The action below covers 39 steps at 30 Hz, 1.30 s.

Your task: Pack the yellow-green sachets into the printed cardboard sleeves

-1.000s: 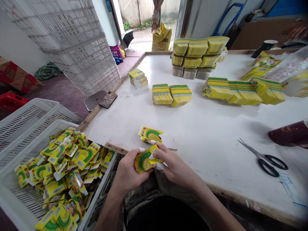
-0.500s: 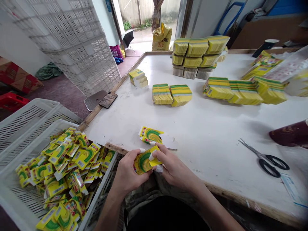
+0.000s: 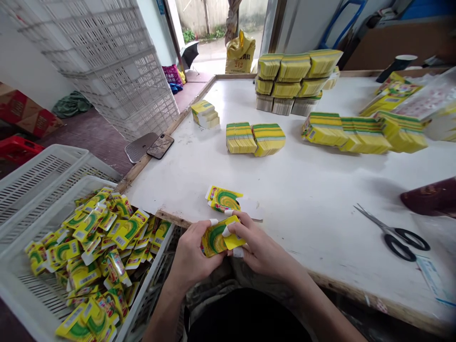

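Note:
Over the table's near edge, a small yellow carton [image 3: 216, 239] with a green swirl is held between both hands. My left hand [image 3: 194, 251] grips its left end, thumb below and fingers above. My right hand [image 3: 254, 244] closes on the right end, its fingers at a yellow flap; white covers wrap several fingertips. Just beyond the hands lies another yellow carton [image 3: 224, 198] on the table, with a white unprinted piece [image 3: 252, 208] beside it, partly hidden by my right fingers.
Left of the table, a white plastic crate [image 3: 14, 285] holds many folded cartons. Stacks of flat cartons [image 3: 269, 137] stand across the table, with more bundles [image 3: 294, 90] piled behind. Scissors [image 3: 388, 232] and a dark cup [image 3: 429, 197] lie at the right; a phone [image 3: 160, 146] rests at the left edge.
Both hands and the carton have shifted slightly to the right. The grip looks much the same, with the right fingers still at the carton's flap end.

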Motion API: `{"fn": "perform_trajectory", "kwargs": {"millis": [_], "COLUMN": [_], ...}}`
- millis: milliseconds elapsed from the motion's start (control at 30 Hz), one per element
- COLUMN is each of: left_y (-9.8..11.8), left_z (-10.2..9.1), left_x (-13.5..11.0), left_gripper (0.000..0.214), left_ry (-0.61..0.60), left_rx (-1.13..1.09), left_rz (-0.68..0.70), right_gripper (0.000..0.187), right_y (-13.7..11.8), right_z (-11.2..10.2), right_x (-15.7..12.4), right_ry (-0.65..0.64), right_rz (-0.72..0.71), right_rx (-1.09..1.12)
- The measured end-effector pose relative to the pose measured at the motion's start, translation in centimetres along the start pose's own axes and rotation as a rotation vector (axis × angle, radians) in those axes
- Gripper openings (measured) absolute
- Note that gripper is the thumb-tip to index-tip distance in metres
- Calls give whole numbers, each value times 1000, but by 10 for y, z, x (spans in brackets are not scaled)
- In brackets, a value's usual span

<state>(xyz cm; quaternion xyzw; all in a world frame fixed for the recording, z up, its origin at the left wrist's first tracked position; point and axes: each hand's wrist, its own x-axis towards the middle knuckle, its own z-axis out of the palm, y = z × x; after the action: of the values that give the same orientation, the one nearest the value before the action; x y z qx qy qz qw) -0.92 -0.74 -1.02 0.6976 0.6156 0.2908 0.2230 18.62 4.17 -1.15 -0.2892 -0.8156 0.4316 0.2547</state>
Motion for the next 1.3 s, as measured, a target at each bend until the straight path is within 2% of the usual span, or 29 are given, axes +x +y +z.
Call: {"fn": "perform_trajectory", "kwargs": {"millis": [167, 367, 500, 567, 633, 733, 900, 1100, 1300], "left_y": [1, -3, -5, -5, -6, -4, 1, 1, 6], "left_z": [8, 7, 5, 8, 11, 13, 7, 9, 11], "left_x": [0, 0, 2, 2, 1, -1, -2, 0, 1], "left_gripper": [53, 52, 53, 60, 70, 77, 56, 45, 42], "left_ry": [19, 3, 21, 127, 214, 210, 207, 379, 364], "left_rx": [61, 5, -47, -83, -189, -456, -856, -922, -1019], "left_rz": [36, 29, 13, -65, -224, -417, -452, -538, -575], "right_gripper": [47, 36, 43, 48, 51, 51, 51, 53, 58], "right_y": [9, 9, 8, 9, 9, 11, 12, 5, 3], "right_z": [7, 5, 5, 6, 7, 8, 7, 8, 7], "right_x": [-5, -6, -6, -7, -7, -8, -6, -3, -3], "right_ry": [85, 41, 69, 131, 179, 203, 209, 153, 161], "right_rz": [-42, -11, -25, -46, -49, -31, -55, -83, -97], "right_rx": [-36, -77, -90, -93, -93, -91, -127, -123, -109]}}
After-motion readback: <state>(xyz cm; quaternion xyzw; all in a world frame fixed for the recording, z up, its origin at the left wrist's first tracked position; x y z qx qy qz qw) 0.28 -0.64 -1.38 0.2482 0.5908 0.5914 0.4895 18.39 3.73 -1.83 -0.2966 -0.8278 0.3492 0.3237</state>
